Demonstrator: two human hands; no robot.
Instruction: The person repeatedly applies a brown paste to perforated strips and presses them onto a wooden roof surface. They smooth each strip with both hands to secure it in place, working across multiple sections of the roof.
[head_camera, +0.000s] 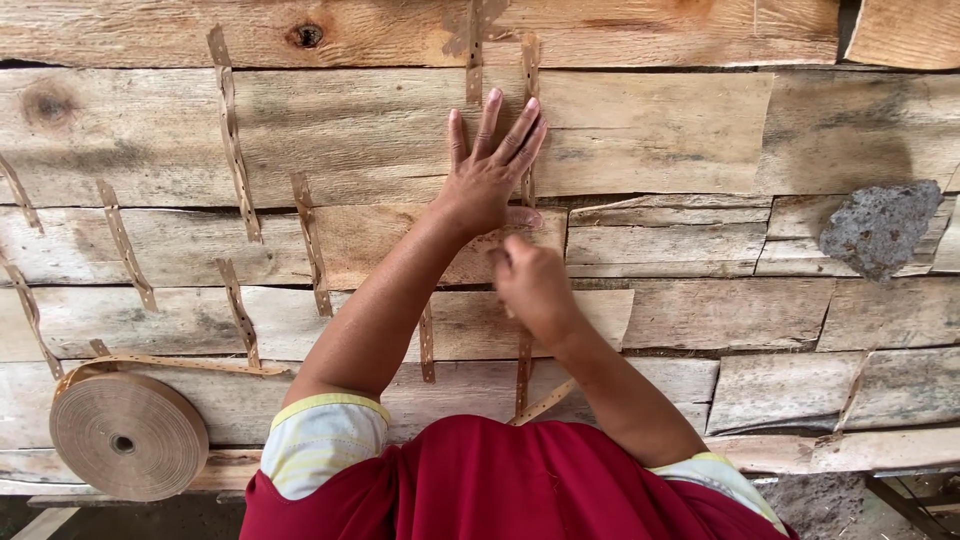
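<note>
A: What is taking up most of the view?

B: Thin wood veneer sheets (660, 130) are lying overlapped across the worktop (880, 455), pale and grainy, with a dark knot near the top edge. Taking the tape roll (128, 436) as the landmark: it is sitting at the lower left, lying flat, and everything else is spreading out to its right and above it.

A: And the person?

B: The person in the red top with yellow-trimmed sleeves is leaning over the sheets, well to the right of the roll. The left hand (490, 170) is pressing flat on a veneer sheet, far up and to the right of the roll, its fingers (520, 135) spreading wide and gripping nothing.

A: The right hand?

B: The right hand (535, 285) is hovering just below the left one, its fingers curling narrow. It is blurred, so I cannot tell whether it is pinching the perforated tape strip (527, 110) that is running under both hands and down toward the body.

A: Anything else?

B: A grey stone (880, 228) is resting on the sheets at the far right, well apart from the roll. Several short tape strips (232, 140) are lying across the seams above the roll, and a loose tape end (180, 362) is trailing from the roll's top toward the right.
</note>
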